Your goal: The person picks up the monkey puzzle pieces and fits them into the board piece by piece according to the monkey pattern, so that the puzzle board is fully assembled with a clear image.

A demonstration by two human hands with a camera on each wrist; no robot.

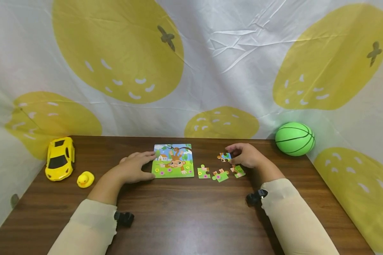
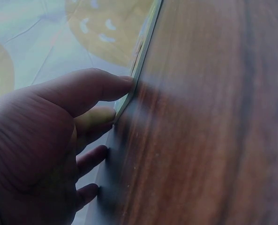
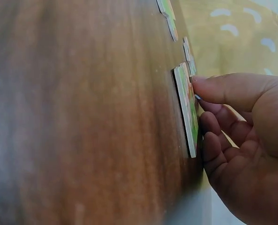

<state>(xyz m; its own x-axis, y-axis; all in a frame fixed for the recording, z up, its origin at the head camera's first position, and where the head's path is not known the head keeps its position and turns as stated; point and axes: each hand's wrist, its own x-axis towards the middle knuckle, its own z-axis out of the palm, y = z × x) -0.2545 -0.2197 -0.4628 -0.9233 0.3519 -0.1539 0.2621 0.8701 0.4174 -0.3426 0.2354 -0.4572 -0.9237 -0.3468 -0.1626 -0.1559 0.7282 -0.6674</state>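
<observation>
A square puzzle board (image 1: 173, 160) with a monkey picture lies on the table. My left hand (image 1: 134, 168) rests along its left edge, fingers fairly straight, thumb by the near corner; in the left wrist view the thumb (image 2: 113, 86) touches the board's side. To the board's right, my right hand (image 1: 247, 156) pinches a blue-and-brown jigsaw piece (image 1: 224, 157) between thumb and forefinger. Nearer me lie three loose pieces: a green one with a yellow flower (image 1: 203, 172), a middle one (image 1: 220, 175) and one under the right hand (image 1: 238, 171), large in the right wrist view.
A yellow toy car (image 1: 60, 159) and a yellow rubber duck (image 1: 85, 179) sit at the left of the brown wooden table (image 1: 185, 219). At the back right corner is a green ball (image 1: 295, 139). A white cloth (image 1: 217, 71) with yellow fruit prints hangs behind and at both sides.
</observation>
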